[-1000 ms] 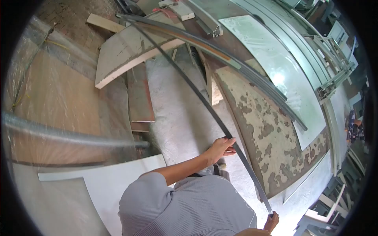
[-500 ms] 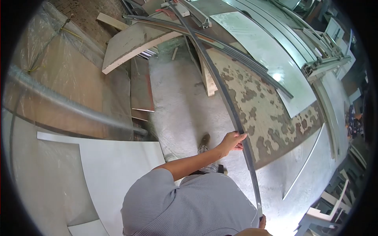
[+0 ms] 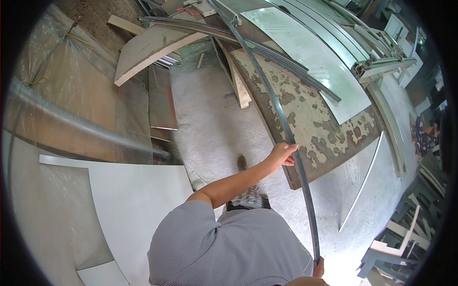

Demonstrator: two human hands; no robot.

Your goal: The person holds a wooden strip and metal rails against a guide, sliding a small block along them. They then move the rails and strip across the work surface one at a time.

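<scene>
A long, thin dark grey metal strip (image 3: 308, 202) runs from beside my body up and away over the workbench. My left hand (image 3: 281, 156) is closed around it about midway, thumb on top. Low at the bottom edge, my right hand (image 3: 318, 268) grips the strip near its close end; most of those fingers are hidden. Beneath the strip lies the blotchy, worn top of the workbench (image 3: 315, 138). Several metal profiles (image 3: 286, 64) lie across that bench, beside a pale glossy sheet (image 3: 310, 57).
A white panel (image 3: 143, 195) and plastic-wrapped sheets (image 3: 71, 95) stand at the left. A thin white strip (image 3: 361, 183) lies on the floor to the right. A wooden board (image 3: 155, 50) sits at the back left. Part of a person (image 3: 422, 136) shows at the far right.
The bench and surroundings have shifted left and slightly up in view. The strip moved with my hands and now crosses more of the benchtop. Both hands keep their hold.
</scene>
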